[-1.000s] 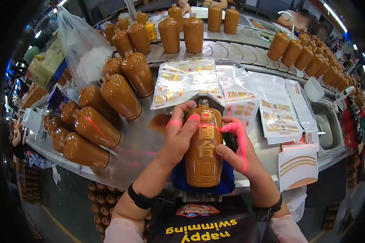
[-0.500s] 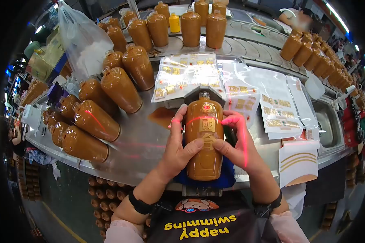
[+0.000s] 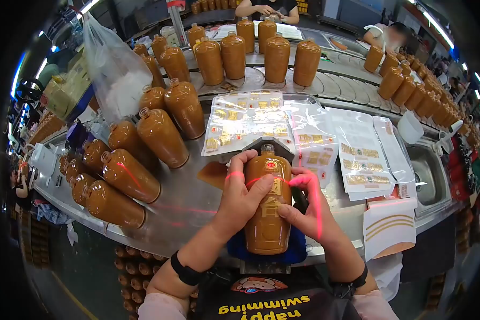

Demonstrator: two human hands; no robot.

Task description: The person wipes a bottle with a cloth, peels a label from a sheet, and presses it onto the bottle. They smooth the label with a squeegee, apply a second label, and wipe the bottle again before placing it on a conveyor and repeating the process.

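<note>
A glossy brown bottle [image 3: 267, 234] with gold characters and a small red seal lies on a blue cloth [image 3: 300, 248], its neck against a dark metal rest. My left hand [image 3: 240, 197] holds its left side, thumb pressed on the upper gold character. On the right side, my right hand [image 3: 310, 208] grips the bottle with its thumb beside the lower character. A red laser line crosses the bottle and both hands. Behind the bottle lie sticker sheets [image 3: 245, 120] with gold characters, and more sheets [image 3: 357, 152] are to the right.
Several brown bottles [image 3: 162, 137] stand at the left, and others [image 3: 277, 57] on the conveyor [image 3: 330, 88]. A plastic bag [image 3: 109, 64] hangs at the upper left. A sink [image 3: 429, 170] is at the right. Two people [image 3: 386, 37] are across the line.
My left thumb has moved up from the lower character to the upper one. The view has shifted, showing more of the far side. Bottles on the conveyor have changed position.
</note>
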